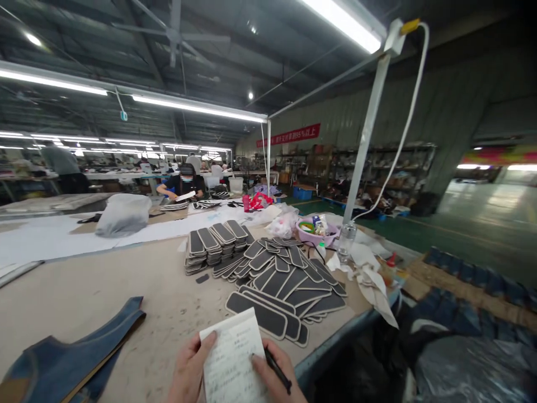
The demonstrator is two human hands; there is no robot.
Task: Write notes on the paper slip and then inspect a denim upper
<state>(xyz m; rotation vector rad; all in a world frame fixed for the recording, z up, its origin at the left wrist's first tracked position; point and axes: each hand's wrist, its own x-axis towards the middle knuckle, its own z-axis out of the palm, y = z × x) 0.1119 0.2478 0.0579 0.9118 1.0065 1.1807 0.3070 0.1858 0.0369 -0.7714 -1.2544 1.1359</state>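
A small white notepad with handwriting on its page is held up in front of me at the table's near edge. My left hand grips its left side, thumb on the page. On the right side, my right hand pinches the pad with the thumb on top, and a black pen rests in the same hand. Just beyond the pad lies a spread heap of dark rounded strips with pale borders. Behind it, similar strips stand in neat stacks.
Blue cut pieces lie at the left on the brown-covered table. A purple basket, a clear bottle and paper scraps line the right side by a metal post. A co-worker sits across the table.
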